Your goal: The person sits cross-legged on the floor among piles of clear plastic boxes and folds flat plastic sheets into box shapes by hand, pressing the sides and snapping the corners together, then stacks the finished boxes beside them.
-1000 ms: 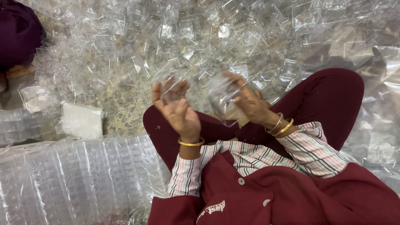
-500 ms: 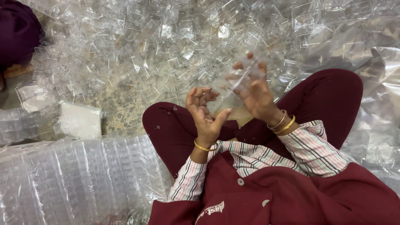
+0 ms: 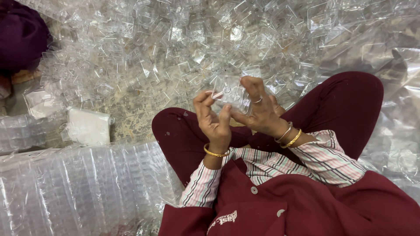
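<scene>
Head view looks down on both hands meeting above the lap: the left hand and right hand pinch a clear plastic container between fingertips, seemingly pressing it into shape. Next comes a firm, even squeeze. Thin, glossy, crinkly shells litter the floor; nested stacks lie alongside.

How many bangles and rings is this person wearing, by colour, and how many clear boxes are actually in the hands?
Gold bangles: 2, one on the left wrist and one on the right wrist
Silver bangles: 1, on the right wrist
Rings: 1, on a finger of the right hand
Clear plastic box held in both hands: 1
Total: 5
</scene>
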`<state>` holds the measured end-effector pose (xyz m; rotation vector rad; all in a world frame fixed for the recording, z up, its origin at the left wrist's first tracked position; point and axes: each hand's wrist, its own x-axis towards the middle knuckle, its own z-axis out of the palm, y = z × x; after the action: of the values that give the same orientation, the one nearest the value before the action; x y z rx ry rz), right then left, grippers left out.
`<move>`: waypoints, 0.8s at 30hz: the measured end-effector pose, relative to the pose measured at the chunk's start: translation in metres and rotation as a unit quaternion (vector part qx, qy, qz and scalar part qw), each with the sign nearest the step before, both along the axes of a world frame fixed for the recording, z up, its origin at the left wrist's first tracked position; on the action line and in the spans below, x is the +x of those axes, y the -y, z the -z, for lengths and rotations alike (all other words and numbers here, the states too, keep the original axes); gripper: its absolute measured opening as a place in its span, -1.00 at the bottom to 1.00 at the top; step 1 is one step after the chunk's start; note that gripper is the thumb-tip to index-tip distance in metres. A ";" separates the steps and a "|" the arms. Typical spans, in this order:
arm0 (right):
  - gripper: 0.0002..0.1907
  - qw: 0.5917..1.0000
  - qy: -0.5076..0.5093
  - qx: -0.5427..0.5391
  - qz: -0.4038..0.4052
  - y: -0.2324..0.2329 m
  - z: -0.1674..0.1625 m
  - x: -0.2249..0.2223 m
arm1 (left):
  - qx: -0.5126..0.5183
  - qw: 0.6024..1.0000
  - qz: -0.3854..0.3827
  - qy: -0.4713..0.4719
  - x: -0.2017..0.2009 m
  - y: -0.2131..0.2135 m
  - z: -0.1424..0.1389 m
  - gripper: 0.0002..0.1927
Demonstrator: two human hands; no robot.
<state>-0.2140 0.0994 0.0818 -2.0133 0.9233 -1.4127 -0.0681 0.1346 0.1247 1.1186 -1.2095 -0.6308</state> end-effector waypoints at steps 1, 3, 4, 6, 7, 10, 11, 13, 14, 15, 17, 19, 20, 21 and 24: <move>0.08 1.000 -0.001 -0.010 0.005 0.000 -0.002 0.002 | -0.002 1.000 -0.004 -0.010 -0.005 0.001 0.000 -0.78; 0.04 0.999 -0.003 -0.031 0.016 -0.001 -0.006 0.004 | 0.016 0.993 -0.014 -0.119 -0.011 0.003 0.003 -0.85; 0.03 1.000 -0.011 -0.025 0.013 -0.001 -0.007 0.004 | 0.025 0.985 -0.019 -0.172 -0.012 0.004 0.004 -0.87; 0.01 1.000 -0.026 -0.011 0.005 -0.002 -0.008 0.004 | 0.018 0.981 -0.020 -0.194 -0.013 0.005 0.008 -0.88; -0.01 0.999 -0.037 -0.013 0.007 -0.003 -0.009 0.004 | 0.015 0.979 -0.021 -0.204 -0.012 0.005 0.009 -0.89; -0.08 0.997 -0.070 -0.027 0.017 -0.003 -0.010 0.004 | 0.026 0.979 -0.020 -0.200 -0.010 0.008 0.015 -0.96; -0.09 0.996 -0.081 -0.038 0.026 -0.003 -0.011 0.003 | 0.025 0.982 -0.019 -0.187 -0.009 0.009 0.017 -0.96; -0.12 0.993 -0.103 -0.053 0.036 -0.002 -0.012 0.003 | 0.022 0.987 -0.018 -0.159 -0.009 0.012 0.023 -0.95; -0.14 0.991 -0.112 -0.057 0.039 -0.001 -0.013 0.002 | 0.023 0.984 -0.010 -0.177 -0.008 0.013 0.026 -0.95; -0.15 0.990 -0.120 -0.061 0.041 -0.001 -0.014 0.002 | 0.025 0.981 -0.003 -0.195 -0.007 0.013 0.029 -0.95; -0.14 0.987 -0.134 -0.081 0.032 0.000 -0.015 0.001 | 0.041 0.960 0.014 -0.277 -0.004 0.014 0.037 -0.93; -0.11 0.986 -0.145 -0.083 0.021 0.001 -0.014 0.001 | 0.068 0.912 0.033 -0.403 0.001 0.016 0.045 -0.89; -0.10 0.986 -0.150 -0.076 0.013 0.001 -0.014 0.001 | 0.071 0.912 0.029 -0.403 0.003 0.017 0.048 -0.89; -0.08 0.986 -0.154 -0.068 0.007 0.001 -0.013 0.001 | 0.074 0.912 0.025 -0.402 0.006 0.018 0.051 -0.90; -0.03 0.992 -0.056 0.055 -0.096 0.001 -0.010 0.001 | 0.067 0.926 0.009 -0.371 0.013 0.024 0.053 -0.89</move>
<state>-0.2133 0.0982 0.0916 -2.0533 0.8112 -1.1317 -0.0549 0.1103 0.0712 0.8505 -0.5257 -1.0448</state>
